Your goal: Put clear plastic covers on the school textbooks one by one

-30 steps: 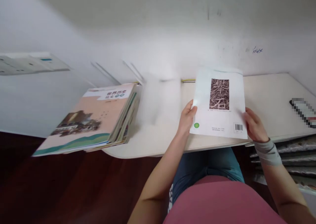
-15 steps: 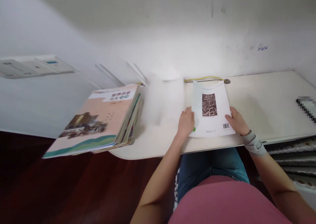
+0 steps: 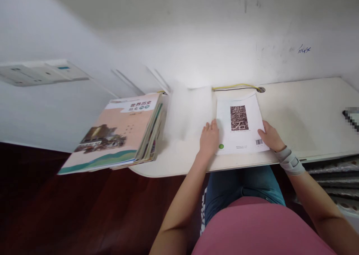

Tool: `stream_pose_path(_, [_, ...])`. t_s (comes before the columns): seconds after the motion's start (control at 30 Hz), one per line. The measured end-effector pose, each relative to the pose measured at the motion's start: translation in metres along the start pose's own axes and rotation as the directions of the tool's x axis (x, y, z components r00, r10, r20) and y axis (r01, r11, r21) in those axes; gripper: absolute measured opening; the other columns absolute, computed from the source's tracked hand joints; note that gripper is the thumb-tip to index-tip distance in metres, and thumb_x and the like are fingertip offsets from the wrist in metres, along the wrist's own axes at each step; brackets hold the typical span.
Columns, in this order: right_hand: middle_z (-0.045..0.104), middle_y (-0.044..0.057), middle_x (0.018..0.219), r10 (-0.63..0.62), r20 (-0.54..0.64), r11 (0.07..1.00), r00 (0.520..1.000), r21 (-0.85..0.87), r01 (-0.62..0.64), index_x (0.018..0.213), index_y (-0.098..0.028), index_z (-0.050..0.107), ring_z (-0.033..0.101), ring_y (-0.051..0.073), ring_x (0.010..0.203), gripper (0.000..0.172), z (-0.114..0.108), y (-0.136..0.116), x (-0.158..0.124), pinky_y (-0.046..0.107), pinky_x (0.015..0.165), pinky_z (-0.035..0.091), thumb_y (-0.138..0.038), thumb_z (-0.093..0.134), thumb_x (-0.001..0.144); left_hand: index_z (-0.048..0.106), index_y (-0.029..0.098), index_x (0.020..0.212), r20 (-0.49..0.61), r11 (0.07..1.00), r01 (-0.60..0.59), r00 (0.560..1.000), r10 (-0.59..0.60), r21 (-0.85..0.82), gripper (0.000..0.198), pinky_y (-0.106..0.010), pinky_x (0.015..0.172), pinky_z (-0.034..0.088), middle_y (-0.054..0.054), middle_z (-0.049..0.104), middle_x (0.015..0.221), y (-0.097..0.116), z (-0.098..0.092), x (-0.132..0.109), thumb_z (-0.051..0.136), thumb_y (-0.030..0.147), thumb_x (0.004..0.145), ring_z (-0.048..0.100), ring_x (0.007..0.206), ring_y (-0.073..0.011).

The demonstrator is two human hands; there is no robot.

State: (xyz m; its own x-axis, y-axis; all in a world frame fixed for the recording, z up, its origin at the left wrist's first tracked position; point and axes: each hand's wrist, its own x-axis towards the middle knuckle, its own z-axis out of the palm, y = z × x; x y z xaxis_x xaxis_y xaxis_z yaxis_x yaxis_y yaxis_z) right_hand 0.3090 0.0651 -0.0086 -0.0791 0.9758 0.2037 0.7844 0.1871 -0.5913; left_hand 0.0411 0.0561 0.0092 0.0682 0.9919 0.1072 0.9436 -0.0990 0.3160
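Observation:
A white book (image 3: 227,137) lies back cover up on the desk in front of me, with a dark square of Chinese lettering, a green dot and a barcode on it. My left hand (image 3: 209,137) rests along its left edge, fingers stretched forward and holding nothing. At the opposite edge, my right hand (image 3: 270,136) grips the book's lower right side, thumb on top and the other fingers partly hidden. A grey brace wraps the right wrist.
Left on the white desk (image 3: 297,116) stands a stack of books (image 3: 112,135), a pink history cover on top, overhanging the front edge. A blurred white shape (image 3: 187,112) sits between stack and book. A yellow cable (image 3: 235,85) runs along the wall; a pixelated object (image 3: 352,118) lies far right.
The book has settled flatter onto the desk, its far edge less curled. My left hand has loosened, its fingers straightening beside the edge. The view has shifted slightly.

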Motion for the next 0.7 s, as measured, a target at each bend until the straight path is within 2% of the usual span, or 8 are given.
stream_pose_path(0.07, [0.071, 0.011, 0.097, -0.007, -0.004, 1.0, 1.0, 0.011, 0.007, 0.116, -0.019, 0.056, 0.066, 0.03, 0.086, 0.037, 0.0, 0.0, 0.0, 0.042, 0.077, 0.053, -0.026, 0.043, 0.082, 0.038, 0.005, 0.143, -0.022, 0.999, -0.025, 0.999, 0.024, -0.043, 0.053, -0.051, 0.109, 0.037, -0.025, 0.048, 0.141, -0.005, -0.002, 0.0, 0.036, 0.008, 0.09, 0.04, 0.137, -0.032])
stream_pose_path(0.17, [0.07, 0.013, 0.104, 0.01, 0.009, 1.0, 1.0, 0.017, -0.01, 0.119, -0.017, 0.055, 0.066, 0.031, 0.088, 0.04, -0.001, -0.001, 0.0, 0.045, 0.078, 0.053, -0.028, 0.043, 0.082, 0.042, 0.009, 0.141, -0.057, 0.997, -0.033, 0.998, 0.029, -0.07, 0.054, -0.05, 0.105, 0.042, -0.023, 0.046, 0.144, -0.007, -0.006, 0.0, 0.035, 0.005, 0.088, 0.044, 0.134, -0.0322])
stream_pose_path(0.27, [0.067, 0.016, 0.113, 0.014, 0.005, 0.999, 1.0, 0.034, -0.014, 0.126, -0.016, 0.051, 0.066, 0.034, 0.089, 0.045, -0.002, -0.003, -0.004, 0.05, 0.081, 0.052, -0.029, 0.042, 0.083, 0.044, 0.012, 0.14, -0.115, 0.99, 0.015, 0.993, -0.032, -0.141, 0.054, -0.051, 0.1, 0.045, -0.021, 0.043, 0.146, -0.004, -0.011, 0.001, 0.034, 0.006, 0.087, 0.051, 0.127, -0.0336])
stream_pose_path(0.33, [0.065, 0.015, 0.119, -0.004, -0.018, 0.996, 1.0, 0.088, 0.006, 0.13, -0.018, 0.047, 0.065, 0.033, 0.092, 0.048, -0.004, -0.004, -0.008, 0.051, 0.084, 0.05, -0.032, 0.043, 0.085, 0.045, 0.014, 0.139, -0.161, 0.962, 0.029, 0.984, -0.075, -0.271, 0.055, -0.049, 0.097, 0.048, -0.019, 0.049, 0.141, -0.003, -0.014, 0.002, 0.034, 0.007, 0.086, 0.061, 0.115, -0.03])
stream_pose_path(0.43, [0.064, 0.013, 0.12, 0.005, -0.031, 0.96, 1.0, 0.279, 0.004, 0.13, -0.02, 0.045, 0.065, 0.03, 0.091, 0.048, -0.01, -0.005, -0.011, 0.049, 0.084, 0.051, -0.039, 0.045, 0.086, 0.047, 0.017, 0.135, -0.234, 0.848, 0.013, 0.959, -0.161, -0.53, 0.051, -0.042, 0.088, 0.055, -0.015, 0.057, 0.132, -0.007, -0.018, -0.001, 0.035, 0.013, 0.086, 0.067, 0.101, -0.0228])
stream_pose_path(0.53, [0.068, 0.009, 0.106, 0.085, 0.041, 0.833, 0.996, 0.546, -0.094, 0.127, -0.021, 0.045, 0.065, 0.025, 0.078, 0.05, -0.017, -0.007, -0.011, 0.043, 0.071, 0.054, -0.047, 0.05, 0.084, 0.049, 0.019, 0.13, -0.284, 0.72, 0.013, 0.914, -0.29, -0.694, 0.045, -0.037, 0.081, 0.058, -0.014, 0.054, 0.134, -0.017, -0.021, -0.009, 0.038, 0.018, 0.086, 0.065, 0.107, -0.0222])
stream_pose_path(0.6, [0.069, 0.005, 0.095, 0.141, 0.118, 0.715, 0.983, 0.674, -0.183, 0.124, -0.023, 0.045, 0.063, 0.022, 0.07, 0.051, -0.018, -0.012, -0.009, 0.039, 0.063, 0.053, -0.048, 0.055, 0.08, 0.049, 0.02, 0.127, -0.243, 0.633, 0.05, 0.897, -0.368, -0.773, 0.043, -0.038, 0.084, 0.057, -0.015, 0.051, 0.136, -0.026, -0.02, -0.013, 0.041, 0.018, 0.085, 0.062, 0.113, -0.0231])
stream_pose_path(0.7, [0.069, 0.002, 0.09, 0.156, 0.233, 0.576, 0.96, 0.768, -0.28, 0.12, -0.024, 0.045, 0.062, 0.02, 0.068, 0.05, -0.011, -0.025, -0.007, 0.036, 0.062, 0.052, -0.045, 0.059, 0.076, 0.048, 0.022, 0.125, -0.059, 0.406, 0.162, 0.876, -0.479, -0.899, 0.043, -0.039, 0.088, 0.055, -0.016, 0.052, 0.136, -0.035, -0.017, -0.015, 0.045, 0.018, 0.082, 0.063, 0.113, -0.0226])
